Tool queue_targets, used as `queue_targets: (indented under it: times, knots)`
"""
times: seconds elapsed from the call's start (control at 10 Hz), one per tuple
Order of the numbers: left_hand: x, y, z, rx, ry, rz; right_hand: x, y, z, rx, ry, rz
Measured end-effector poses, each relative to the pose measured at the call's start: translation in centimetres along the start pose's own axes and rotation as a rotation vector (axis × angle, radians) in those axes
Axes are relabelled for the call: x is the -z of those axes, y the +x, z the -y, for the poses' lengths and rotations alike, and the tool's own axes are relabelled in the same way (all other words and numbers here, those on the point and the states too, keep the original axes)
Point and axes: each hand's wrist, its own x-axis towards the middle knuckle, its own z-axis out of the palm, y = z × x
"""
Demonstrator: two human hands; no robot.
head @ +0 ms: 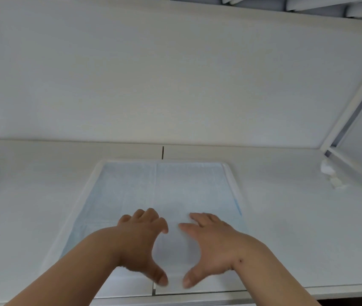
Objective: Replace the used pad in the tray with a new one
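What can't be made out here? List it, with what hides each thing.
Head view only:
- Pad: near middle hidden under left hand and right hand; used or new, unclear.
- Tray: near edge covered by the forearms.
- Small white object: too blurred to identify.

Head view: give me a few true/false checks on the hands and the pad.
1. Both hands are over the pad. True: the left hand and the right hand are spread above its near half.
2. The right hand holds a rolled-up pad. False: its fingers are spread and hold nothing.
3. The pad lies flat and unfolded in the tray. True, with fold creases showing.
4. The pad is bright red. False: it is pale blue and white.
5. The left hand's fingers are clenched in a fist. False: they are loosely spread, thumb apart.
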Motion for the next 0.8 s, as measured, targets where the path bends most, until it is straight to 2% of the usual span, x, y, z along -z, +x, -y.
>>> queue_targets:
  times: [0.1, 0.4, 0.6, 0.8]
  knots:
    - [-0.7, 0.2, -0.5, -0.029, 0.089, -0.049, -0.8, 0.2, -0.3, -0.021, -0.074, 0.026]
    - [-1.0, 1.1, -0.4, -0.004, 0.108, -0.128, -0.9, 0.8, -1.2, -0.039, -0.088, -0.054]
    - [-1.2, 1.0, -0.3, 0.015, 0.082, -0.135, -0.9, 0.8, -1.4, -0.045, -0.059, -0.051]
    - [-0.5, 0.0, 0.1, 0.04, -0.053, -0.126, 0.0, -0.3, -1.2, -0.044, 0.011, -0.07]
